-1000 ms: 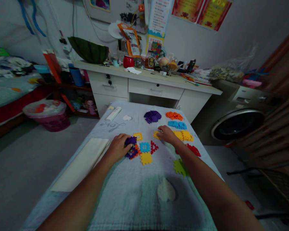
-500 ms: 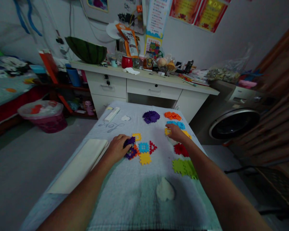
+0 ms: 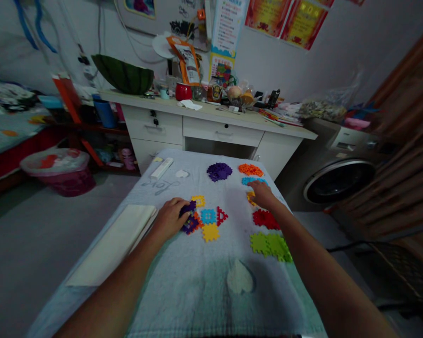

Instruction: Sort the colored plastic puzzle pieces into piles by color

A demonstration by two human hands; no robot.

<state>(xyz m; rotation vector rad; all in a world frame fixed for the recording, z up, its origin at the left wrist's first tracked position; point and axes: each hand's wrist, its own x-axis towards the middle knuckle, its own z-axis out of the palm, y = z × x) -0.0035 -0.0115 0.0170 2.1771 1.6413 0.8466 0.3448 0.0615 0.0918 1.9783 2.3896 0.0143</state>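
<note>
- A pink bin [image 3: 54, 170] lined with a plastic bag stands on the floor at far left; red and white scraps lie in it.
- On the desk [image 3: 211, 123] at the far side stand a red mug [image 3: 183, 91] and a halved watermelon shell [image 3: 123, 74]; what the mug holds is hidden.
- The word "Love" [image 3: 161, 186] is stitched in grey on the towel [image 3: 197, 286] that covers the table. The print on the wall posters [image 3: 285, 16] is too small to read.
- The left hand [image 3: 171, 217] has its fingers curled together around the purple piece [image 3: 189, 208], at the left edge of the joined tiles [image 3: 208, 217] in mid-table.
- The right hand [image 3: 264, 195] lies palm down, fingers together, on the yellow pile [image 3: 250, 198], just near of the blue pile [image 3: 248, 180]; I cannot tell whether it grips anything.
- Purple [image 3: 219, 171] and orange [image 3: 250, 169] piles lie farther off; red [image 3: 265, 218] and green [image 3: 270, 245] piles lie nearer, beside the right forearm.
- A folded cream cloth [image 3: 114, 244] lies at left, and a washing machine [image 3: 338, 173] stands at right.
</note>
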